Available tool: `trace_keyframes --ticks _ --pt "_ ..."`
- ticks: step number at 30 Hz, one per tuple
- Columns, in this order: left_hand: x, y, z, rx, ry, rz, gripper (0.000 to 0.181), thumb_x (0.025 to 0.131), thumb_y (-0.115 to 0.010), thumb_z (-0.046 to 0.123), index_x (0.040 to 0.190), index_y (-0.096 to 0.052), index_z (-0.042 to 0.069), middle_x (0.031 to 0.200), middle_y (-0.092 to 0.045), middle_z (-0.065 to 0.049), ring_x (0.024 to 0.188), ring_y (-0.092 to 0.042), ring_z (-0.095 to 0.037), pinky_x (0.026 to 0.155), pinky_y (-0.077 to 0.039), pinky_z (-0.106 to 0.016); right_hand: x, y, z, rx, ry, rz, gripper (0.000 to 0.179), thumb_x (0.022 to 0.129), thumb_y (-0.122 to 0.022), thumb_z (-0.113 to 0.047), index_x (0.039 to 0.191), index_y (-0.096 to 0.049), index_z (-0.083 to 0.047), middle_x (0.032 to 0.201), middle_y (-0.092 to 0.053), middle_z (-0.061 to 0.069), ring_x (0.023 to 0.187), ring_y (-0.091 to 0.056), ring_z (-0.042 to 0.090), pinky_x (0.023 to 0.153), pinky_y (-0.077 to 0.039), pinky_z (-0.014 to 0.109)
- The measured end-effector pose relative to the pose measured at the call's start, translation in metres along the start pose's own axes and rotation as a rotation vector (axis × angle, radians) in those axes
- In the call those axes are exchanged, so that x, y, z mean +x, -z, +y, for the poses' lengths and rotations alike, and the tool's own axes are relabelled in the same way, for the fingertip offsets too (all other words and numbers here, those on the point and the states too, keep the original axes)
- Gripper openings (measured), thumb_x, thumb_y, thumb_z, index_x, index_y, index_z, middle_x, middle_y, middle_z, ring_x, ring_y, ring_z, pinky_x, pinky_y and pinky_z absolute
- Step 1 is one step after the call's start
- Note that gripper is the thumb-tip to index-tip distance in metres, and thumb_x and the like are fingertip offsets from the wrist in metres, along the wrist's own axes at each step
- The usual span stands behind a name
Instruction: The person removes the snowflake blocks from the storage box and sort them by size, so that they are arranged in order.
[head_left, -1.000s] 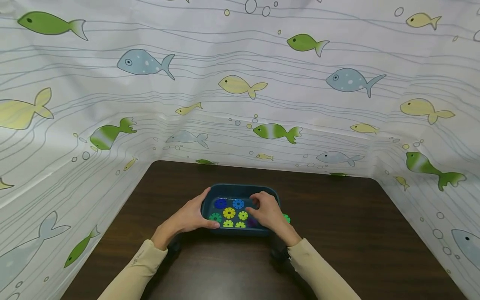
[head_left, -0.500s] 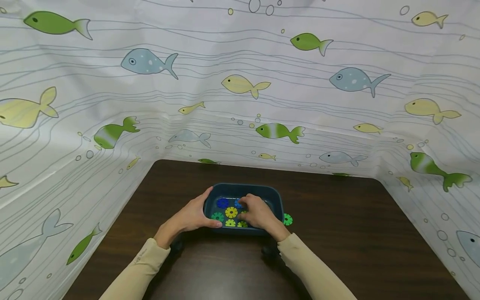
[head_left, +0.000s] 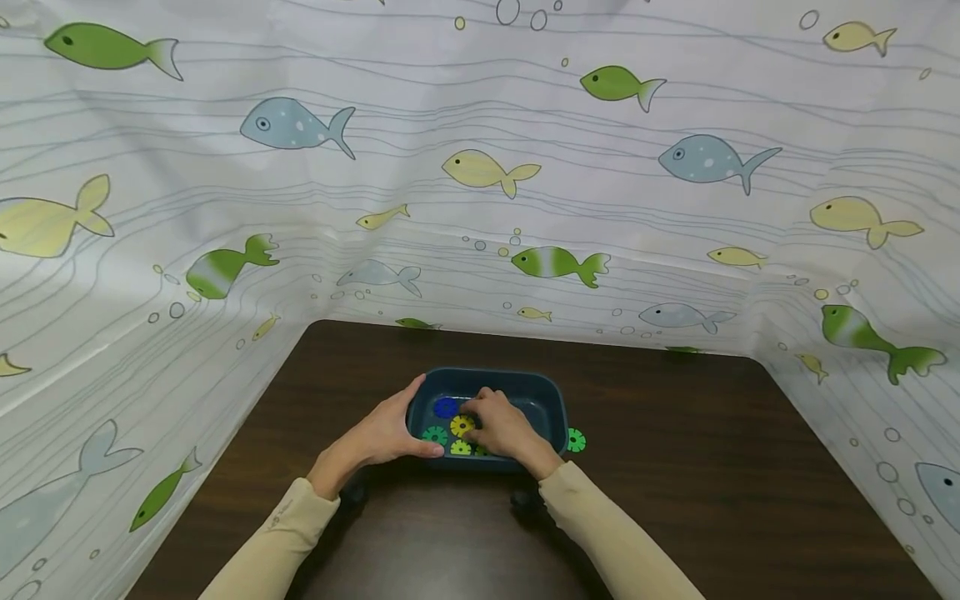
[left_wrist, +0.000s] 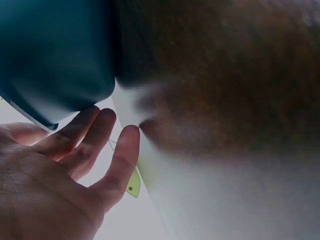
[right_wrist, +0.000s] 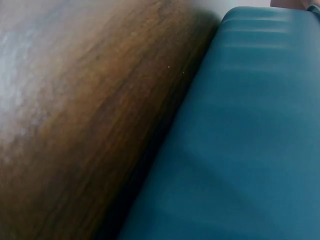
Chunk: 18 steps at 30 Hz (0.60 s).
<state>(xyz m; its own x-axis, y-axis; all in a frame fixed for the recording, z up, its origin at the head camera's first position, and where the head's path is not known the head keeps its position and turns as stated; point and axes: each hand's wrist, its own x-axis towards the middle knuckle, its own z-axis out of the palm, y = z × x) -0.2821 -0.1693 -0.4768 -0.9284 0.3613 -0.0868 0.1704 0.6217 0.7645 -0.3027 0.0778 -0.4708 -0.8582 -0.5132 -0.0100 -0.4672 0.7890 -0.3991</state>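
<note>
A dark blue tub (head_left: 536, 385) sits on the brown table with several notched plastic discs inside. My left hand (head_left: 378, 429) grips its left end, thumb over the near rim and fingers along the outside. The left wrist view shows fingertips (left_wrist: 104, 116) against the tub wall (left_wrist: 55, 55). My right hand (head_left: 504, 429) reaches into the tub, its bent fingers over the discs. Beside them show a yellow disc (head_left: 461, 426), a dark blue disc (head_left: 446, 407), a green disc (head_left: 434, 436) and a yellow-green disc (head_left: 461, 447). Whether the right fingertips hold a disc is hidden.
A bright green disc (head_left: 576, 440) stands against the tub's right outer side. The dark wooden table (head_left: 660, 467) extends around the tub. A white fish-printed sheet (head_left: 480, 208) hangs behind and along both sides.
My right hand has moved left inside the tub, now covering the light blue disc and a small yellow one. My left hand has kept its grip on the tub.
</note>
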Motion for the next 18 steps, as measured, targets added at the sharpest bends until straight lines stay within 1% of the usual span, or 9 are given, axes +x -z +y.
trace_keyframes --ticks 5,11,14,16,18 --pt "0.0007 0.0007 -0.002 0.004 0.0 -0.003 0.134 0.082 -0.091 0.057 0.176 -0.01 0.007 0.172 -0.04 -0.026 0.148 -0.051 -0.044 0.124 -0.042 -0.07 0.0013 -0.0006 -0.001 -0.001 -0.005 -0.018 0.038 0.101 -0.08 -0.022 0.137 -0.077 -0.013 0.126 -0.067 0.01 0.107 -0.056 0.023 0.084 -0.055 0.039" --pt "0.001 -0.001 -0.0023 -0.001 -0.005 -0.004 0.133 0.082 -0.092 0.056 0.175 -0.011 0.007 0.17 -0.042 -0.026 0.145 -0.053 -0.043 0.124 -0.043 -0.069 0.003 -0.0013 0.0007 -0.007 -0.016 -0.034 0.039 0.102 -0.079 -0.021 0.139 -0.075 -0.013 0.124 -0.065 0.011 0.104 -0.053 0.022 0.08 -0.051 0.036" --pt "0.0008 -0.0008 -0.0011 0.0 -0.001 -0.001 0.133 0.082 -0.092 0.055 0.176 -0.011 0.008 0.17 -0.042 -0.026 0.146 -0.052 -0.043 0.124 -0.042 -0.069 0.0049 -0.0013 0.0012 -0.006 -0.009 -0.034 0.037 0.101 -0.079 -0.02 0.138 -0.076 -0.01 0.12 -0.064 0.011 0.1 -0.05 0.021 0.078 -0.049 0.035" --pt "0.0009 -0.0009 -0.0005 0.001 0.002 0.001 0.132 0.082 -0.092 0.055 0.176 -0.011 0.008 0.171 -0.042 -0.026 0.146 -0.052 -0.043 0.125 -0.042 -0.069 0.0051 -0.0005 0.0007 0.002 -0.002 -0.03 0.037 0.101 -0.079 -0.019 0.136 -0.076 -0.008 0.118 -0.063 0.011 0.098 -0.048 0.021 0.079 -0.047 0.035" --pt "0.0012 -0.0013 0.0003 0.009 0.003 -0.001 0.132 0.082 -0.092 0.055 0.176 -0.012 0.008 0.17 -0.042 -0.026 0.145 -0.052 -0.043 0.124 -0.042 -0.069 0.0048 -0.0006 0.0003 0.008 -0.006 -0.027 0.037 0.101 -0.079 -0.018 0.135 -0.075 -0.006 0.117 -0.062 0.012 0.098 -0.048 0.021 0.081 -0.048 0.036"
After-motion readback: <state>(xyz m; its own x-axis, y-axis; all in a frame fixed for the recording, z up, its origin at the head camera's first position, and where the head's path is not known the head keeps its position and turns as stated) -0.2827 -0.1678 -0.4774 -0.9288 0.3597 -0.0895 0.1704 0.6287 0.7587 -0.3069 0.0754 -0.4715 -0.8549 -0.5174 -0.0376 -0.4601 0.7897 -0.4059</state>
